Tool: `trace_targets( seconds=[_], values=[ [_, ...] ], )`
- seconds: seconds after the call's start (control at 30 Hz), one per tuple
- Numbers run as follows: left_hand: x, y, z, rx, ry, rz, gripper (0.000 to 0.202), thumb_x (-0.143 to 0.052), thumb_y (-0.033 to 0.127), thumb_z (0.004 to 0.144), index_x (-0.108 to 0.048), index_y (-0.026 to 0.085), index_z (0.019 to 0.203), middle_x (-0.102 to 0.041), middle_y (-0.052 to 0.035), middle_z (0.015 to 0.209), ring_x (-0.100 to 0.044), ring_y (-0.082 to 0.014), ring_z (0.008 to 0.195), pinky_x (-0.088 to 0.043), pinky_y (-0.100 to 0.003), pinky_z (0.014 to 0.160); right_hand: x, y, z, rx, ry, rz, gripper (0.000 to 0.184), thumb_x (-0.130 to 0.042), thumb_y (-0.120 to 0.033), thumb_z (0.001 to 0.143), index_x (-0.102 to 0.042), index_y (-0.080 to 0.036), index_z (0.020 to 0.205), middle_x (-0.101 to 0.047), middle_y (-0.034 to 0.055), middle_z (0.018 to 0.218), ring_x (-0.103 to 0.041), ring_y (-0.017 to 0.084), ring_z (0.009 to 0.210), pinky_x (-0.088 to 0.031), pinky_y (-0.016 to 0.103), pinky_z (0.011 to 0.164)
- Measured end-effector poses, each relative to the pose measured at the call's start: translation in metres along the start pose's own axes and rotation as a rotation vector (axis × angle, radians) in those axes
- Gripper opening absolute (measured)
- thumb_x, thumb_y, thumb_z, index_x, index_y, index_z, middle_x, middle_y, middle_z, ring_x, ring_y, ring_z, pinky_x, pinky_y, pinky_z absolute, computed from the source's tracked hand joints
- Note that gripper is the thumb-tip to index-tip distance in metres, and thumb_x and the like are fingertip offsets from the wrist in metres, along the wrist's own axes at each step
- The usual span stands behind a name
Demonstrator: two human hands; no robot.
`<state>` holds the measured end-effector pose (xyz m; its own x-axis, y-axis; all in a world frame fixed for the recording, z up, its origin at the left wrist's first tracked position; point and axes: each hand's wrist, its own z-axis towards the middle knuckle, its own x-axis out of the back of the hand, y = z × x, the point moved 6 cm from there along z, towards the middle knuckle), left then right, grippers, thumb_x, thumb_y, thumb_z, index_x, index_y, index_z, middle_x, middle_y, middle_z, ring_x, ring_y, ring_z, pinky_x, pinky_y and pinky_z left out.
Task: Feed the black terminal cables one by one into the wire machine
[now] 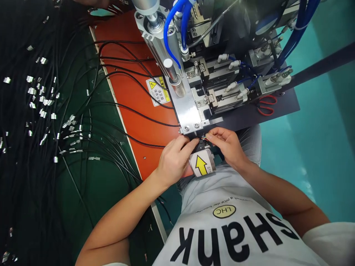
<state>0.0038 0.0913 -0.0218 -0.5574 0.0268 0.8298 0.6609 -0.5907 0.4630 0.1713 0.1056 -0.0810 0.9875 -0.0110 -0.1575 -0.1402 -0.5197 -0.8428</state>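
My left hand [174,157] is closed at the near end of the machine, thumb and forefinger together beside the metal block; what it grips is mostly hidden, though a black cable seems to run under it. My right hand [226,146] pinches the thin coloured wires [204,137] of a cable end, just right of my left fingertips. Both hands meet in front of the aluminium plate [188,111] of the machine. Directly below them sits a metal housing with a yellow arrow label [202,164].
Several black cables [133,75] cross the orange machine base [133,122] toward the plate. To the left, a green table [74,192] carries many black cables with shiny metal ends [41,99]. Red-handled scissors [267,105] lie on the dark ledge at right. Blue air hoses [298,33] hang above.
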Motion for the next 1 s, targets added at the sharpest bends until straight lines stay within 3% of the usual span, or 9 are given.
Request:
trace_targets(
  seconds=[0.7, 0.87, 1.0],
  values=[
    [-0.0032, 0.0061, 0.0049, -0.123, -0.027, 0.194, 0.032, -0.045, 0.011, 0.095, -0.061, 0.016, 0.122, -0.063, -0.0075, 0.086, -0.057, -0.0186, 0.079, -0.045, -0.03, 0.068, 0.0009, 0.0046, 0.0002, -0.016, -0.009, 0.045, 0.02, -0.076, -0.035, 0.079, -0.068, -0.017, 0.077, -0.061, -0.0014, 0.07, -0.05, 0.01, 0.064, -0.04, 0.025, 0.061],
    [-0.005, 0.0046, 0.0029, -0.116, -0.037, 0.173, 0.035, -0.045, 0.012, 0.095, -0.059, 0.018, 0.126, -0.066, -0.0096, 0.093, -0.061, -0.0203, 0.085, -0.046, -0.032, 0.071, 0.0011, 0.0042, 0.0002, 0.029, -0.012, -0.024, 0.02, -0.072, -0.037, 0.082, -0.066, -0.018, 0.08, -0.061, -0.0008, 0.07, -0.052, 0.012, 0.064, -0.041, 0.026, 0.061],
    [-0.0058, 0.0047, 0.0023, -0.117, -0.042, 0.169, 0.035, -0.044, 0.013, 0.096, -0.059, 0.017, 0.127, -0.068, -0.01, 0.094, -0.061, -0.0206, 0.086, -0.046, -0.032, 0.07, 0.0008, -0.0011, -0.0008, 0.151, 0.011, -0.178, 0.017, -0.067, -0.035, 0.086, -0.063, -0.019, 0.081, -0.062, 0.0004, 0.073, -0.055, 0.013, 0.066, -0.044, 0.028, 0.064]
  ],
)
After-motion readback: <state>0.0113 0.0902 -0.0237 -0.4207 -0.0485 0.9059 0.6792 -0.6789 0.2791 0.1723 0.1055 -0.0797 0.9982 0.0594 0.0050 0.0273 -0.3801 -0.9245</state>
